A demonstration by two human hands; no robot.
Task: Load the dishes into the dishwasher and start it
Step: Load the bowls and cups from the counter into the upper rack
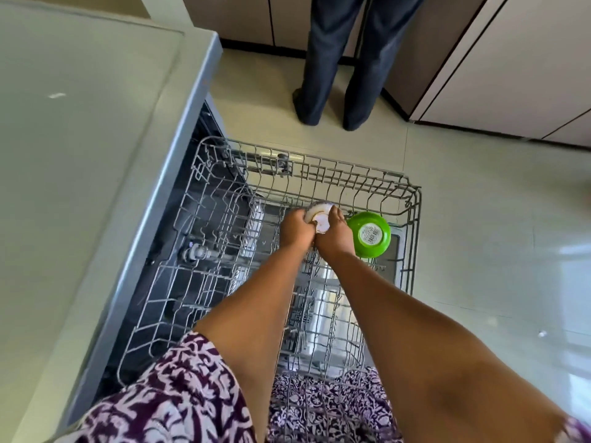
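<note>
Left hand (295, 229) and right hand (332, 235) both curl round white bowl (319, 216), held upside down over far end of pulled-out rack (412, 199), just beside green bowl (368, 235). Best seat rim between tines, tilted for drainage, clear of neighbour. Both arms stretched forward, wrists close together.

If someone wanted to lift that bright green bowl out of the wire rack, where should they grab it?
Probably by the rim, coming from above on its right side. The bright green plastic bowl sits upside down, tilted, base and barcode sticker facing up, so the rounded bottom offers little to pinch. The right hand and the white bowl crowd its left; the grey wire rack stands close behind.
</note>
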